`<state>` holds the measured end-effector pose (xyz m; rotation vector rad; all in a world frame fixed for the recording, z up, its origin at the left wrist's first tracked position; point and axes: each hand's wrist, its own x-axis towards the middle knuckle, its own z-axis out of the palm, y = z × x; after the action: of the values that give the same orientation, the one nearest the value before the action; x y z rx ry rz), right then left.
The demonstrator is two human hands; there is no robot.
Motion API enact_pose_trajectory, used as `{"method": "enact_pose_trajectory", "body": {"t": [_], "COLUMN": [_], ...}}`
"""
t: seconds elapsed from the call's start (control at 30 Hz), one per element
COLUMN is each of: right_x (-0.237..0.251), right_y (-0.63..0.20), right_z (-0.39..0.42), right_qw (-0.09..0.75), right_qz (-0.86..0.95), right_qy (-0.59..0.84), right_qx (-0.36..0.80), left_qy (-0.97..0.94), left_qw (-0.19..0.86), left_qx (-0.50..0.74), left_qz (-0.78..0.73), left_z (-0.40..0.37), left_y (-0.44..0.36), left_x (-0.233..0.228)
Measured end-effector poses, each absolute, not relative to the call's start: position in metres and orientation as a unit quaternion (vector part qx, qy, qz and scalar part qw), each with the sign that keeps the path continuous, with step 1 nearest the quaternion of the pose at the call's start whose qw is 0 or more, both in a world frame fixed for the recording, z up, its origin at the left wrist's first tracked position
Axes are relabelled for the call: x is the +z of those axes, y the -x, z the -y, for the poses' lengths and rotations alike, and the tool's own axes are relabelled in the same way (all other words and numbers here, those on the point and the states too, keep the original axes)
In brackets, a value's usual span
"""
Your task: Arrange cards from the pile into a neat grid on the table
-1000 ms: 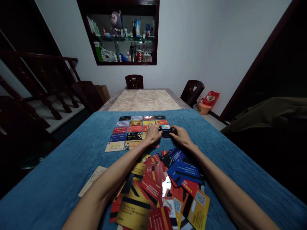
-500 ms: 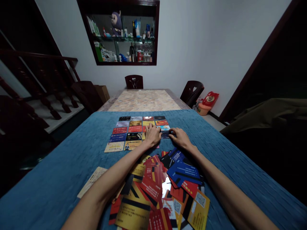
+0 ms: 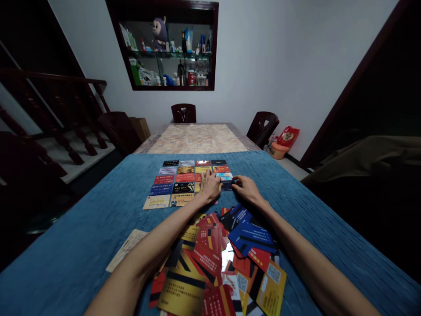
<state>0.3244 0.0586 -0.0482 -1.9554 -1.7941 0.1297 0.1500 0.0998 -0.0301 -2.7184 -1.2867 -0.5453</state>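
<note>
Several plastic cards lie in a neat grid (image 3: 179, 180) on a blue cloth (image 3: 98, 237). My left hand (image 3: 209, 187) lies flat on cards at the grid's right side, fingers spread. My right hand (image 3: 246, 188) rests beside it, its fingertips touching a dark card (image 3: 227, 185) at the grid's right edge. Whether the fingers pinch that card or only press it I cannot tell. A loose heap of red, blue, yellow and black cards (image 3: 223, 259) lies between my forearms, close to me.
One pale card (image 3: 126, 248) lies alone left of the heap. Beyond the cloth the table's patterned top (image 3: 197, 138) shows, with dark chairs (image 3: 183, 113) around it. A wall cabinet (image 3: 169, 46) holds bottles and a plush toy. A stair railing (image 3: 49, 114) runs at left.
Both hands have drawn slightly together and lowered onto the grid's right side. The dark card between them now sits flatter and is more covered than a second ago.
</note>
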Motion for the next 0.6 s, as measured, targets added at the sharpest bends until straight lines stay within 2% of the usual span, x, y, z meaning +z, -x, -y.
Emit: {"method": "enact_pose_trajectory", "body": {"t": [0.2, 0.37, 0.6], "right_x": [-0.043, -0.038, -0.034], "right_y": [-0.323, -0.322, -0.317], "right_z": [-0.054, -0.051, -0.047], "right_qw": [0.218, 0.159, 0.132], "right_qz": [0.662, 0.679, 0.689], "right_qy": [0.715, 0.716, 0.713], "right_qx": [0.048, 0.039, 0.02], "left_qy": [0.9, 0.923, 0.926], "left_qw": [0.071, 0.052, 0.031], "left_qx": [-0.175, -0.15, -0.13], "left_qz": [0.392, 0.351, 0.352], "left_z": [-0.099, -0.096, -0.092], "left_y": [-0.145, -0.14, -0.139], "left_x": [-0.029, -0.027, -0.026]}}
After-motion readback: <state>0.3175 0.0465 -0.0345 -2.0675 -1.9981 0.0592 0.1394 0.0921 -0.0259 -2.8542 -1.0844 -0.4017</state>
